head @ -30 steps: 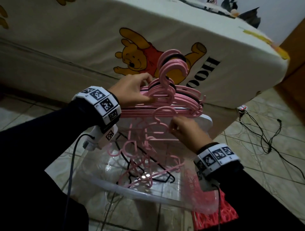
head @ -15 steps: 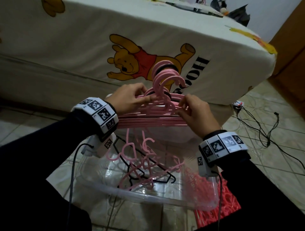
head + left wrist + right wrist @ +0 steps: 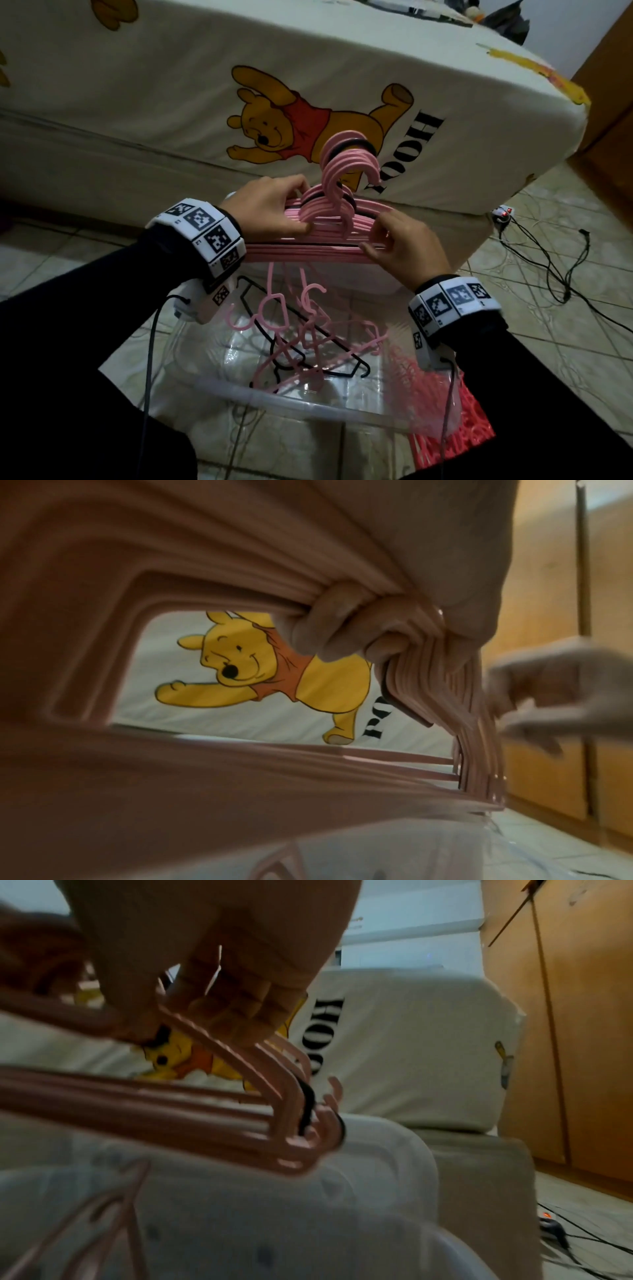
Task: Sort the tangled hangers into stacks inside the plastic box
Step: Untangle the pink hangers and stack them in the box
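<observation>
A stack of pink hangers [image 3: 329, 236], with a black one or two among them, is held upright above the clear plastic box [image 3: 294, 404]. My left hand [image 3: 274, 209] grips the stack's left shoulder, fingers curled round the bars [image 3: 342, 626]. My right hand [image 3: 394, 240] pinches the right shoulder of the stack [image 3: 240, 1053]. The hooks [image 3: 349, 161] point up in front of the bed. Inside the box lies a tangle of loose pink hangers [image 3: 301, 329] and a black hanger [image 3: 322, 363].
A bed with a cartoon bear sheet [image 3: 308, 102] stands right behind the box. A red-pink lattice item [image 3: 455, 431] lies on the tiled floor at the box's right. Cables and a power adapter [image 3: 503, 214] trail on the floor at right. A wooden wardrobe [image 3: 565, 1015] stands far right.
My right hand rose from the loose hangers in the box to the right shoulder of the stack and now pinches it. The left hand kept its grip.
</observation>
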